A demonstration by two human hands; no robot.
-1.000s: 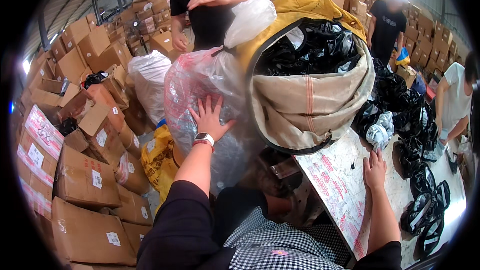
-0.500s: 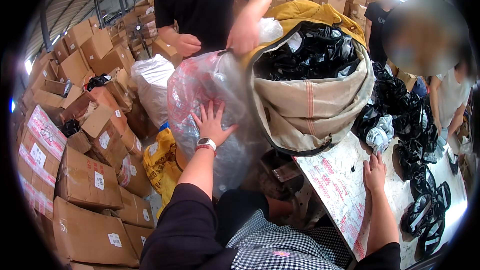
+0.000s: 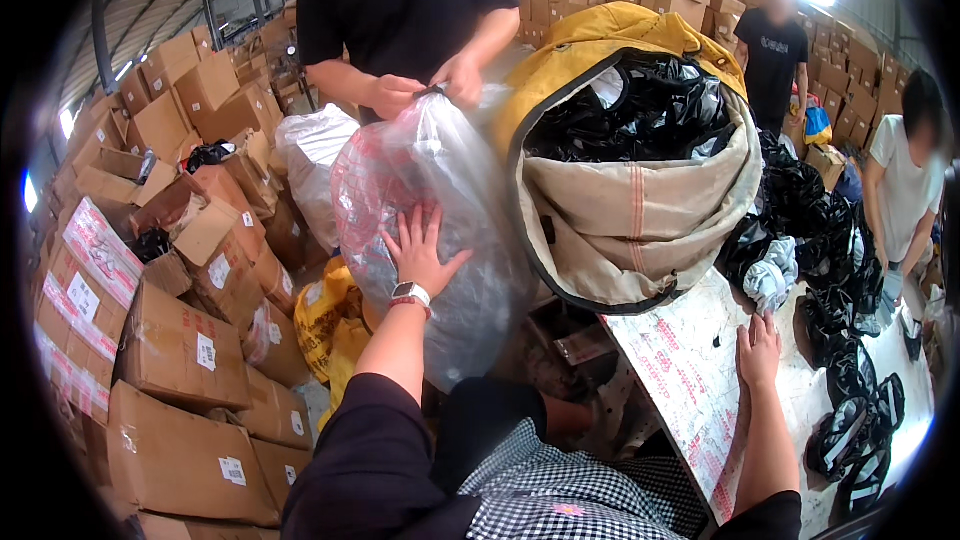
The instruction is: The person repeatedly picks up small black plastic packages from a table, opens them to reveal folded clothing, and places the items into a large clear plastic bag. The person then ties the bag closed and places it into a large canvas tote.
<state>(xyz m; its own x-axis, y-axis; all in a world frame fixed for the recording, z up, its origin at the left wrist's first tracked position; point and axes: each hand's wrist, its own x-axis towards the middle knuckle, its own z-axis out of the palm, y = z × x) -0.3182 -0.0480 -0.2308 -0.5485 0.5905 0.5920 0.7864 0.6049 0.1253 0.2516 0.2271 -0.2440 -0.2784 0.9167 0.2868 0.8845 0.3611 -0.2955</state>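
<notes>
My left hand [image 3: 423,258] lies flat, fingers spread, against a big clear plastic bag [image 3: 465,290] with red print on its left side. The bag's gathered neck is between both hands [image 3: 430,90] of a person in a black shirt across from me. Close to the bag's right side gapes a large yellow sack [image 3: 560,45] with a beige lining, full of shiny black-wrapped bundles [image 3: 640,105]. My right hand [image 3: 760,345] rests on the white table [image 3: 680,380], fingers stretched out and holding nothing. Just beyond its fingertips is a pale grey-white bundle [image 3: 770,275].
Cardboard boxes [image 3: 180,345] are heaped along my left. A yellow printed sack [image 3: 335,330] and a white sack [image 3: 315,155] stand beside the clear bag. Black-wrapped bundles [image 3: 850,360] cover the table's right part. Two other people [image 3: 905,180] stand at the far right.
The person opposite has brought both hands together at the bag's neck, which is now gathered and raised. My hands stay nearly in place, left on the bag, right on the table.
</notes>
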